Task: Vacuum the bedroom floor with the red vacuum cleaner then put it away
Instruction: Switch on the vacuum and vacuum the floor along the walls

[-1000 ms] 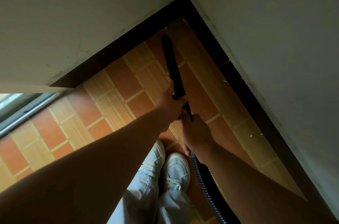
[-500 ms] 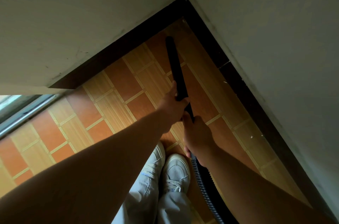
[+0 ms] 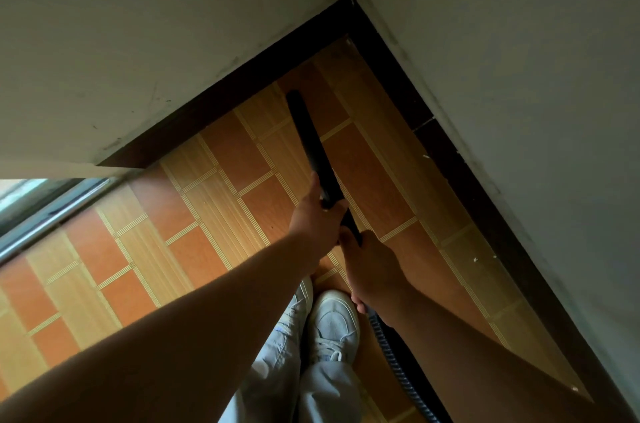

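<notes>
Black tube [image 3: 311, 142] backs off the corner [image 3: 346, 44]; my left hand [image 3: 317, 218] and right hand [image 3: 372, 270] both grip it. Corner likely done.

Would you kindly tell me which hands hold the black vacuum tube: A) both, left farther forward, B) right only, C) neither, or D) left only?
A: the left hand grips the black tube farther along, and the right hand grips it behind, by the ribbed hose.
</notes>
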Demonstrator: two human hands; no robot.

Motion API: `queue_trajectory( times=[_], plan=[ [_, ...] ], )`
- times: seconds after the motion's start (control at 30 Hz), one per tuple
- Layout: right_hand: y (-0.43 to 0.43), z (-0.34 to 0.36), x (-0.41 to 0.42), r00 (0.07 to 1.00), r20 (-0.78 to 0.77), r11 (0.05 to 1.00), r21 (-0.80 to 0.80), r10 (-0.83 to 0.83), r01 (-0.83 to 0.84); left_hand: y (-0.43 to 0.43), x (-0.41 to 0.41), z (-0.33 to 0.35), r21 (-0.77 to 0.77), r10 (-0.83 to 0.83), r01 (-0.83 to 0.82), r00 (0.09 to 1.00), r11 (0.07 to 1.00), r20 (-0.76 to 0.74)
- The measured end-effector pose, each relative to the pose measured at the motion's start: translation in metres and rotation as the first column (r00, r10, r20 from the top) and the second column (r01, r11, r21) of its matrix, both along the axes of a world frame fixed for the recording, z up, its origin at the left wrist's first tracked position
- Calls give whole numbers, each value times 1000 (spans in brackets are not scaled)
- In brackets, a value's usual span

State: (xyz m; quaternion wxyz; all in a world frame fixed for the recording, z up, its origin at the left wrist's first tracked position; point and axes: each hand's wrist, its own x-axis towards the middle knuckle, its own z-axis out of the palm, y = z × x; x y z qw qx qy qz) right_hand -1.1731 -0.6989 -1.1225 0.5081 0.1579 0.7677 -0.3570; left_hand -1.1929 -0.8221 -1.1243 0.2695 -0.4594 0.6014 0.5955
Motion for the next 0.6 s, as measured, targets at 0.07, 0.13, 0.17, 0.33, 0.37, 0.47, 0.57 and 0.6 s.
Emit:
queue_trajectory(
  times=[0.07,0.13,0.17,0.33,0.37,0.47,0.57,0.6],
  plan=[
    [3,-1,1,1000,-13,1000,9,1,-1,3,0,-1,13,6,-6,1000,1000,0],
    [2,-6,-6,999,-46,1000,18,23,-22,4,-8,-5,10,16,-16,1000,1000,-9],
    [0,-9,-12,998,-56,1000,17,19,-19,3,-14,-7,-5,8,-8,1000,1000,-12],
    [-17,-12,-30,997,2,996,-19,-83,83,-10,-32,-8,-8,27,-28,999,1000,-30],
    [-17,-10,-26,996,16,996,-23,-90,91,-11,-30,-5,-2,28,-28,999,1000,-26],
    [-11,-2,-6,995,19,995,-23,-94,95,-8,-17,2,-2,-27,27,1000,1000,4],
    [0,2,13,992,-3,992,8,-127,127,4,-6,6,20,-98,98,995,995,-10],
    [3,2,15,990,-4,990,23,-142,142,8,-4,6,21,-111,111,994,994,-17]
  ],
)
